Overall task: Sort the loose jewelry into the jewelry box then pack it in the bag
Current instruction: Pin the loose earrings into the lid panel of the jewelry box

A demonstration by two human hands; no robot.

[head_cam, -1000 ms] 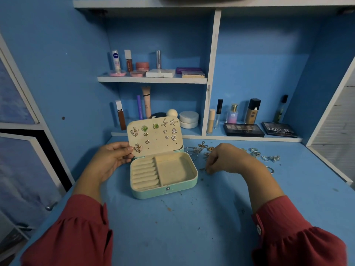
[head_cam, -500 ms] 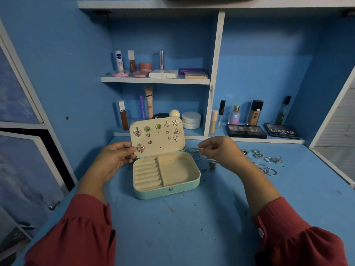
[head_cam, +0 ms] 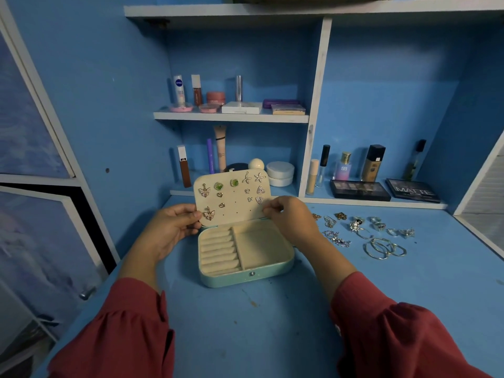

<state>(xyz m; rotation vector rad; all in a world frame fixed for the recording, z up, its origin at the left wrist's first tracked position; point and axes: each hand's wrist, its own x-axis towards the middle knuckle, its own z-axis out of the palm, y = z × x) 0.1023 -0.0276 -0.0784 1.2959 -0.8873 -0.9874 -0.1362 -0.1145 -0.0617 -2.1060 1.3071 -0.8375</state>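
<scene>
A teal jewelry box (head_cam: pixel 246 277) with a cream lining stands open on the blue desk. Its upright lid (head_cam: pixel 235 207) carries several earrings pinned in rows. My left hand (head_cam: pixel 168 231) holds the lid's left edge, thumb on the front by a butterfly earring (head_cam: pixel 209 214). My right hand (head_cam: pixel 292 217) is at the lid's lower right edge, its fingertips pinched together on a small earring that is mostly hidden. The ring rolls and the tray compartment inside the box hold nothing. Loose jewelry (head_cam: pixel 354 227) lies on the desk to the right of the box, with silver hoops (head_cam: pixel 381 249) nearer me.
Cosmetics fill the shelves behind: tubes and jars (head_cam: pixel 215 98) on the upper shelf, bottles (head_cam: pixel 343 166) and two eyeshadow palettes (head_cam: pixel 360 190) on the lower ledge right behind the lid. A white shelf divider (head_cam: pixel 313 126) rises behind the box. No bag is in view.
My right hand lifted from the jewelry pile on the desk and moved left to the lid's right edge. My left hand stayed on the lid.
</scene>
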